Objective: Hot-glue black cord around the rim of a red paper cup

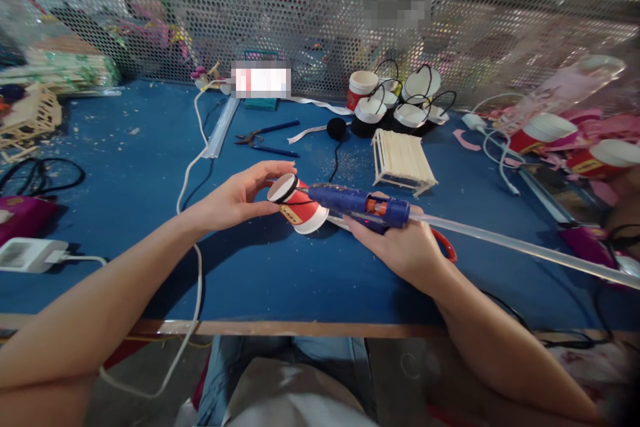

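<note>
1 red-and-white cup (303, 209), lettering too blurred to read — tilted over the table (240, 287), left hand (240, 197) pinching its narrow end; 1 blue glue gun (345, 199) — right hand (407, 245) wrapped round it; beyond: pliers (257, 134), black ball (337, 128), stick stand (406, 157).

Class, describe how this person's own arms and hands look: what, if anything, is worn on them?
The left hand and right hand are bare: no glove, watch or bracelet shows. Part of the right hand is hidden. No sleeve shows along the left forearm or right forearm.
</note>
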A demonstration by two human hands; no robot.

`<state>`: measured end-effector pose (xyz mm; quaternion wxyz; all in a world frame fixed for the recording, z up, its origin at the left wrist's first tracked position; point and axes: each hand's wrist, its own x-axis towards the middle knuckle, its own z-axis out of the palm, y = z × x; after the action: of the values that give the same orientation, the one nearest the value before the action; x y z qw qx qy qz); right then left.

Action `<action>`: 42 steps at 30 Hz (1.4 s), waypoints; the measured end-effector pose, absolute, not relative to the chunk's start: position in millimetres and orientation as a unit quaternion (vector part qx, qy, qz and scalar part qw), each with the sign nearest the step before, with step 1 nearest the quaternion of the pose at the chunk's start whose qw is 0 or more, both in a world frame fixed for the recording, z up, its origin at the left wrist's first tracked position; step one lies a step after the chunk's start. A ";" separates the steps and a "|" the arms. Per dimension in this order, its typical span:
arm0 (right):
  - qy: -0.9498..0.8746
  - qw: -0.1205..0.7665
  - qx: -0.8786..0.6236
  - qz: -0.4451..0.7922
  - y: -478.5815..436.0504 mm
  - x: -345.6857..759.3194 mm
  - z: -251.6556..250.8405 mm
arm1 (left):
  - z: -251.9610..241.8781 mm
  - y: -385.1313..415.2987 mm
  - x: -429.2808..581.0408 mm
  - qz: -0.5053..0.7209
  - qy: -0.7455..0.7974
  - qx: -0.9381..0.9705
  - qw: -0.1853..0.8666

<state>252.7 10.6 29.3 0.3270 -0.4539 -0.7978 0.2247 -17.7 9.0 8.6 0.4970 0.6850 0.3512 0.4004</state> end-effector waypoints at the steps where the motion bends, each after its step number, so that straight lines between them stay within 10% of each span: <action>1: -0.800 0.327 -0.451 0.223 11.4 252.4 31.6 | 8.6 9.2 -17.9 0.399 0.348 0.687 0.498; 25: -0.698 0.329 -0.477 0.422 35.2 262.2 43.5 | 4.3 10.9 -14.4 0.414 0.347 0.704 0.460; 42: -0.655 0.167 -0.737 0.023 130.7 308.6 44.7 | 8.4 7.0 -10.1 0.394 0.391 0.705 0.441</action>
<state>308.6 130.7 44.7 0.1668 -0.7370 -0.6546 0.0235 -10.1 7.0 8.4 0.4409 0.7055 0.3910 0.3937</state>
